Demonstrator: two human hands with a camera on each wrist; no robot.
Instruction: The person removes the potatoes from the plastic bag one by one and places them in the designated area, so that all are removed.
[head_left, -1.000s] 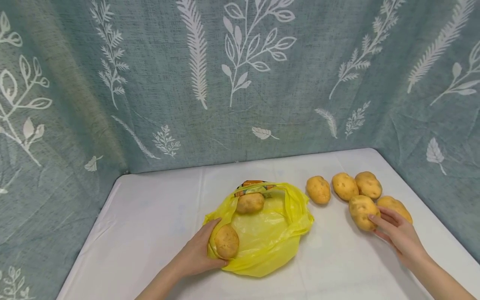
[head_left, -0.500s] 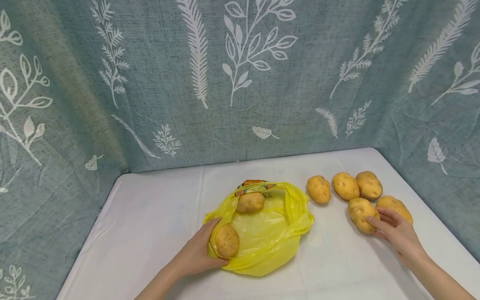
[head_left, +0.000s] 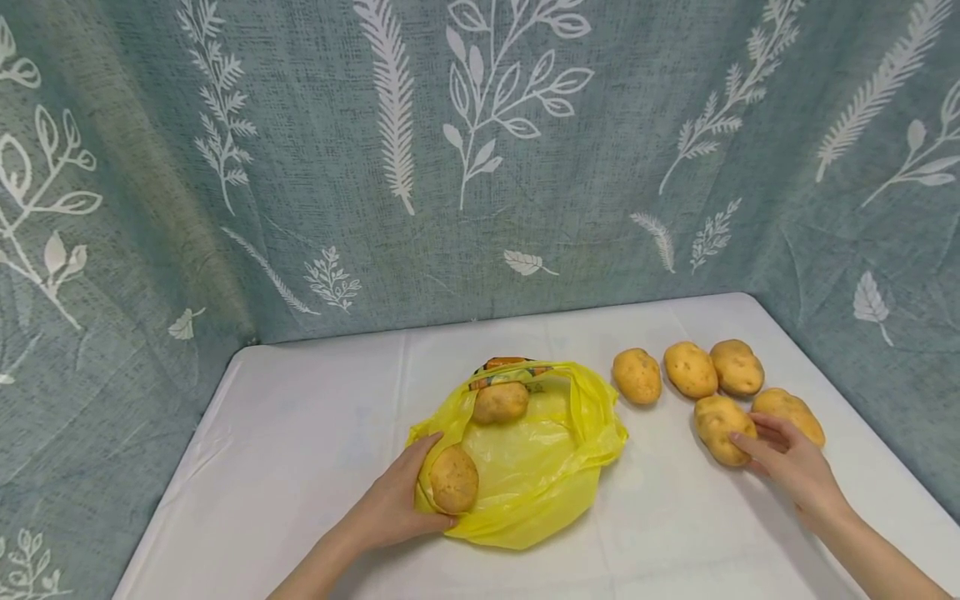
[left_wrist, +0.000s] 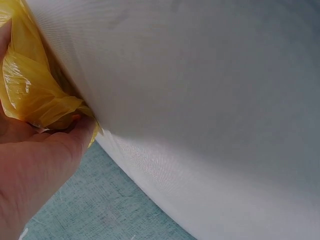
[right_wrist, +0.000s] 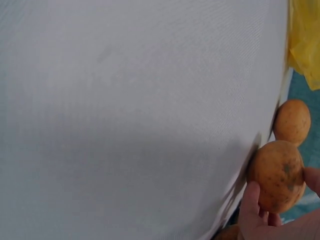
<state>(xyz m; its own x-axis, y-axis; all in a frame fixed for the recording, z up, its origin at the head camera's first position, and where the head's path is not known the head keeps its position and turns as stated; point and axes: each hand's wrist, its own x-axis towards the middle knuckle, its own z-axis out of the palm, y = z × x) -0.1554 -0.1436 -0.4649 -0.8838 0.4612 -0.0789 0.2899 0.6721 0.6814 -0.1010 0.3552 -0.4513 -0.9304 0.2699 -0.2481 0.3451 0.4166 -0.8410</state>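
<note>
A yellow plastic bag [head_left: 525, 508] lies with its mouth spread wide in the head view. Inside it, one potato [head_left: 454, 480] sits at the left rim and another potato [head_left: 501, 403] at the back. My left hand [head_left: 402, 500] grips the bag's left side, thumb in front and fingers behind; the left wrist view shows the yellow plastic [left_wrist: 35, 90] within its grasp. On the right, my right hand [head_left: 797, 471] holds a potato [head_left: 722, 429] between thumb and fingers. In the right wrist view that potato [right_wrist: 277, 175] looks close to the table surface; whether it touches cannot be told.
Right of the bag lie several loose potatoes: one potato [head_left: 637, 377] nearest it, two more [head_left: 690, 370] behind the held one, and another potato [head_left: 789, 415] partly behind my right hand. A white cloth [head_left: 300, 433] covers the table, and a patterned teal curtain [head_left: 480, 250] surrounds it.
The right hand has shifted slightly left with the potato, opening a small gap from the potatoes behind. The left hand and bag have hardly moved.
</note>
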